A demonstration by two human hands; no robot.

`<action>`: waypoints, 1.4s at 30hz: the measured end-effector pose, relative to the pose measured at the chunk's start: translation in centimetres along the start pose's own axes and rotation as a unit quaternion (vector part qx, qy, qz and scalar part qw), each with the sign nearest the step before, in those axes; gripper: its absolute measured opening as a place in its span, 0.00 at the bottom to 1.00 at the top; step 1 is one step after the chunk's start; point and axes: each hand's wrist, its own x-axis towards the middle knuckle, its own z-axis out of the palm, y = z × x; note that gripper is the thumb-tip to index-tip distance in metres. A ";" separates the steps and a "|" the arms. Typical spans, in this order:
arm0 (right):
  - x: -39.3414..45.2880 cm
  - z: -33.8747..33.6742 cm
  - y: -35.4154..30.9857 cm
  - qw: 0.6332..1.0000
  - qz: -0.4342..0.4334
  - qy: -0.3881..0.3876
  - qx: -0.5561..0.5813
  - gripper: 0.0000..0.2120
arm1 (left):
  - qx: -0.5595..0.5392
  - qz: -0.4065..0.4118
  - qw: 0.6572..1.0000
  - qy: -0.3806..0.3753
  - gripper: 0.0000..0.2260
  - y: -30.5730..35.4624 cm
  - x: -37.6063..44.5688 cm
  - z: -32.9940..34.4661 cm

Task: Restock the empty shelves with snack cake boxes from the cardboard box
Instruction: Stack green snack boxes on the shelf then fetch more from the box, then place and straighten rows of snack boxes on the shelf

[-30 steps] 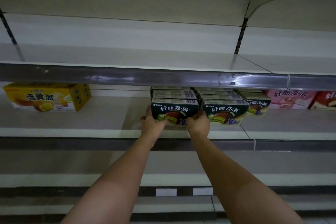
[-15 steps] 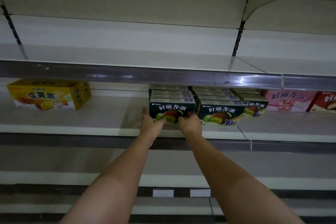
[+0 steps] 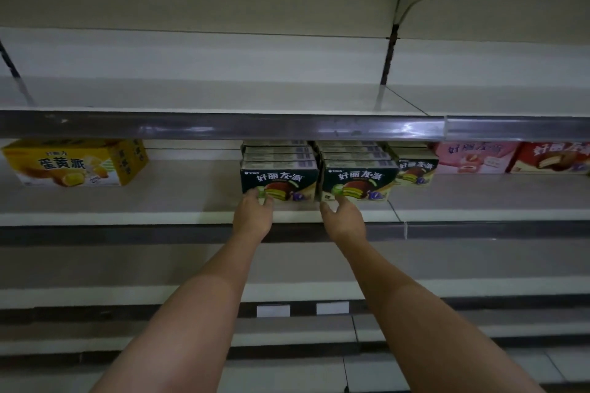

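1. The left hand (image 3: 253,214) is seen from the back, reached up to the middle shelf (image 3: 127,217); its fingertips are laid against the lower left corner of the front dark green snack cake box (image 3: 281,180). The fingers look loosely bent, and nothing is seen wrapped or pinched; no grasp is shown.
2. The right hand (image 3: 343,217) is raised beside it, fingers spread and relaxed, tips at the bottom front edge of the neighbouring dark green box (image 3: 359,183). Actual contact cannot be told. Nothing is held.
3. Both forearms are stretched up and forward from the bottom of the view, roughly parallel, wrists straight, backs of the hands turned to the camera.
4. The two dark green boxes are stood upright side by side, touching, near the front lip of the middle shelf. A row of like boxes is lined up behind each; only their grey tops are seen.
5. A third dark green box (image 3: 415,171) is set just to the right, further back.
6. A pink box (image 3: 472,158) and a red box (image 3: 549,158) are placed further right on the same level, touching each other.
7. A yellow box (image 3: 73,163) is set well apart to the left, turned at a slight angle.
8. The upper shelf (image 3: 223,128) is seen above, and lower shelves are seen below the arms.
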 end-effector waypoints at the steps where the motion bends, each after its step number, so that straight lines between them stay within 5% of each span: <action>1: -0.4 -0.6 0.8 1.000 -0.002 0.003 -0.007 0.26 | 0.007 0.007 1.000 0.004 0.17 0.3 -0.7 0.4; 11: -6.0 -8.9 9.5 0.992 0.077 0.102 -0.019 0.26 | 0.051 0.122 0.990 -0.046 0.15 3.6 -7.1 7.1; 22: -18.3 -10.2 17.3 0.945 0.257 0.200 0.025 0.28 | 0.089 0.188 0.932 -0.296 0.17 1.3 -15.6 13.8; 42: -48.4 -22.5 32.7 0.747 0.504 0.430 0.051 0.26 | 0.097 0.336 0.750 -0.561 0.19 5.2 -46.6 25.7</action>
